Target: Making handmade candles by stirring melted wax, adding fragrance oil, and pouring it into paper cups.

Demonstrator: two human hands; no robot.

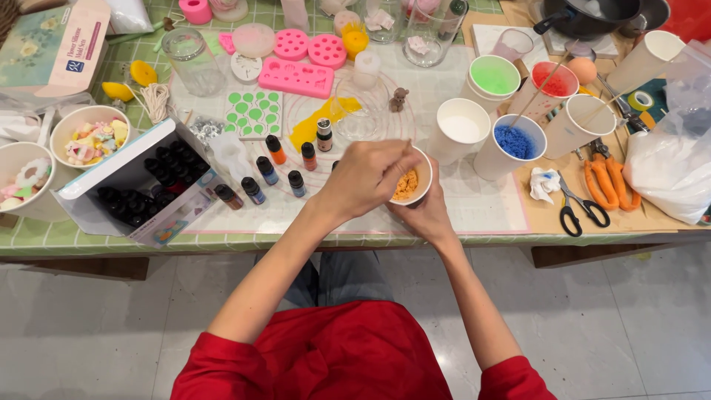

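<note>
A small white cup (412,185) holding orange-tan crumbs is sitting at the near edge of the table (44,235), right in front of the person. The right hand (428,213) is wrapping around the cup from below and behind, gripping it. The left hand (364,178) is lying over the cup's left rim with its fingers pinched together above the crumbs; a thin stick seems to be poking out between them, but it is too small to tell for sure.

Just left of the cup, a row of small dark bottles (268,170) with coloured caps is standing on a clear mat. Further left, an open box (141,185) is holding more dark bottles, and two white bowls (87,137) of pastel shapes are sitting beside it.

Behind the cup, a white cup of white powder (461,128) and a cup of blue grains (514,142) are standing close together, with a cup of green grains (494,75) and a cup of red grains (553,80) beyond them. Pink moulds (296,77) are lying near the far middle of the table, next to a clear jar (188,55).

To the right, black scissors (576,207) and orange-handled pliers (609,182) are lying on brown paper, near a plastic bag of white flakes (670,170).
</note>
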